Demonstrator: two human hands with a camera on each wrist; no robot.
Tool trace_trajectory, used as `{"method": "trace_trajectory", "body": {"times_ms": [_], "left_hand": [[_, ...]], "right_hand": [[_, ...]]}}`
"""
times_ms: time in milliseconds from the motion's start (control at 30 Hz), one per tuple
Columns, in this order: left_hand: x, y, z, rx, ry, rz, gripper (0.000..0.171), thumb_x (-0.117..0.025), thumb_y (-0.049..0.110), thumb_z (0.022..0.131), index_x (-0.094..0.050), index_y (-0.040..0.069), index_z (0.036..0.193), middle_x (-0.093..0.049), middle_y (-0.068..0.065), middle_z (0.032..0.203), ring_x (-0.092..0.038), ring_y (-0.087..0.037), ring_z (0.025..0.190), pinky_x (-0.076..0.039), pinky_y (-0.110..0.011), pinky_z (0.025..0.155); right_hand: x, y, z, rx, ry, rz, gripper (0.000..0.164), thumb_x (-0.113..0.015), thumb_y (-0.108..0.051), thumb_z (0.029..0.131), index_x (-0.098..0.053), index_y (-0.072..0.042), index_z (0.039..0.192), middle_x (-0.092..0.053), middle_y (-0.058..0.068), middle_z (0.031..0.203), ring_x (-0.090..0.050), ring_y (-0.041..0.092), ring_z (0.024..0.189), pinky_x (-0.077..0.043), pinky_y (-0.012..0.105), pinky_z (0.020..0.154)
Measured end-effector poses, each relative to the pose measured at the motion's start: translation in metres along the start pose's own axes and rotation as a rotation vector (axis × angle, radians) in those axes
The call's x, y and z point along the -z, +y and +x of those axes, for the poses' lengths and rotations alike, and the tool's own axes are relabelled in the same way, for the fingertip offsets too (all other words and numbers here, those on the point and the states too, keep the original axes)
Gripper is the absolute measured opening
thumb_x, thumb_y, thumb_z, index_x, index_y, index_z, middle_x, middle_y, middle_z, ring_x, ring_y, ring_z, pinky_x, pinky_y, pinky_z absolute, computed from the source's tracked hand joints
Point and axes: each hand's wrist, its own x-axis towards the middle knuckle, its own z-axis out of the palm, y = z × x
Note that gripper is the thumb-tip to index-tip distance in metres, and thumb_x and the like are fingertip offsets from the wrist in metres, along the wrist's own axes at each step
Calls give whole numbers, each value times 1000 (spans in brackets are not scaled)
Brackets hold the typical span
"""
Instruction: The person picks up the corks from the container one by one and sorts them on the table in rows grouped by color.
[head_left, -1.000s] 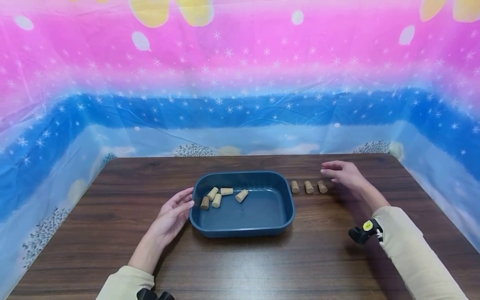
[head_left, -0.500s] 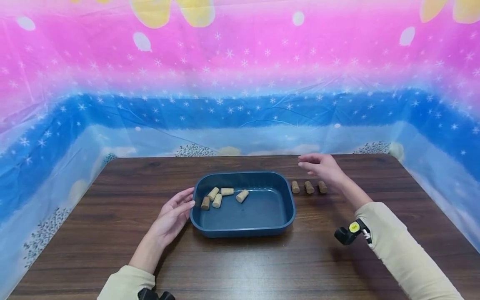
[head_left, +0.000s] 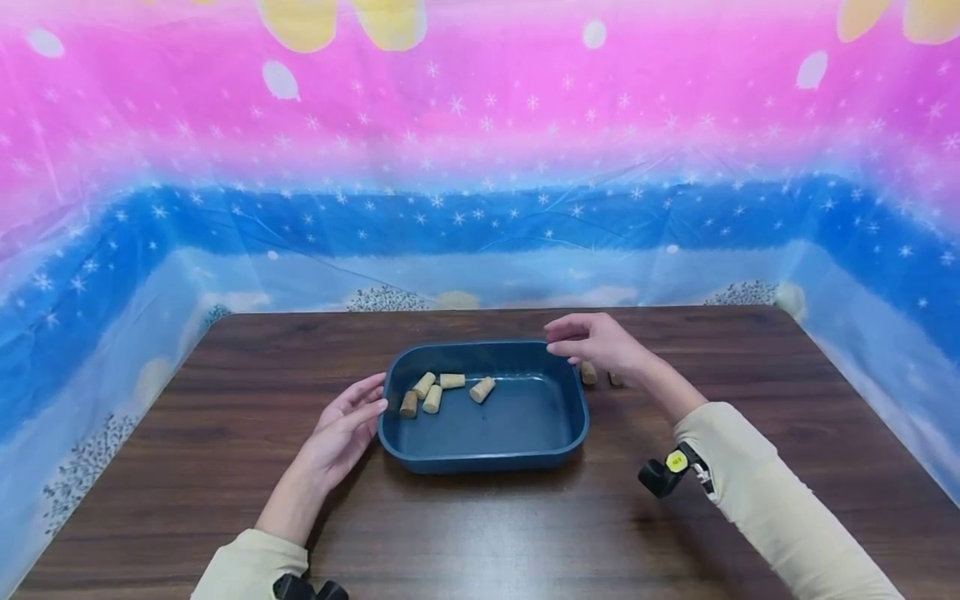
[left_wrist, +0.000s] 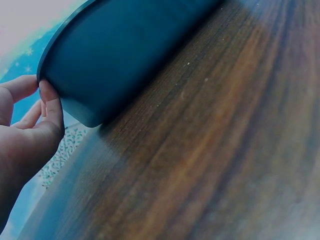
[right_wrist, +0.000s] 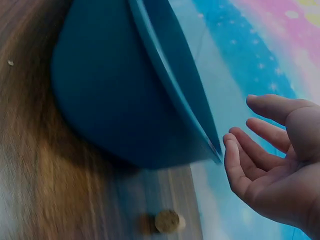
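Note:
My left hand [head_left: 347, 429] touches the left end of a dark blue rectangular tub [head_left: 480, 457] with its thumb and fingertips. The left wrist view has the thumb [left_wrist: 48, 95] against the tub's outer wall near the rim. Several corks lie in the left half of the tub, one darker cork [head_left: 408, 405] among lighter ones. My right hand [head_left: 596, 342] hovers at the tub's back right corner, its fingers loosely bent with nothing between them. Beneath it, beside the tub, a cork [head_left: 588, 373] stands on the table, and another [head_left: 615, 379] is partly covered by the hand.
The dark wood table [head_left: 480, 533] has a patterned cloth [head_left: 480, 217] hanging around its back and sides. In the right wrist view a cork [right_wrist: 166, 221] shows below the tub.
My right hand has moved left from beyond the row of three corks to the tub's back right corner, now covering the row's right end. The left hand, tub and corks stay put.

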Motion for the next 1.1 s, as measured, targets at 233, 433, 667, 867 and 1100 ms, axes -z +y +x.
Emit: {"method": "trace_trajectory", "body": {"times_ms": [233,433,667,867,1100], "left_hand": [[-1,2,1,-5,-10,17,52,-53,1,97,-32,-3,145,-47,-10,123,-54,-14,107,-46,-24,94],[-1,4,1,2,-9,20,54,-54,3,97,-31,-3,146,-46,-10,125,-54,-14,109,-46,-24,95],[0,2,1,3,-12,21,54,-53,2,98,-30,-3,146,-46,-10,125,-54,-13,107,-46,-24,94],[-1,1,1,3,-14,21,54,-53,3,98,-30,-3,146,-46,-9,124,-54,-13,107,-45,-24,95],[1,1,0,13,-9,27,54,-53,4,98,-30,-2,147,-43,-12,128,-53,-14,111,-45,-24,96]], "right_hand": [[-22,-17,9,30,-41,-68,38,-61,-19,97,-58,-1,130,-61,15,123,-59,28,108,-52,45,87],[-44,-32,15,44,-80,-54,36,-60,-18,97,-59,-1,129,-63,12,119,-59,26,105,-51,46,87],[-64,-41,24,25,-116,-11,37,-61,-16,96,-59,-1,130,-63,11,118,-59,24,105,-51,45,89],[-76,-50,33,42,-137,-6,37,-61,-16,96,-58,-1,130,-64,10,118,-60,22,105,-52,42,87],[-94,-57,41,49,-170,-8,38,-62,-15,96,-58,0,130,-63,11,119,-60,22,105,-52,39,85]]}}
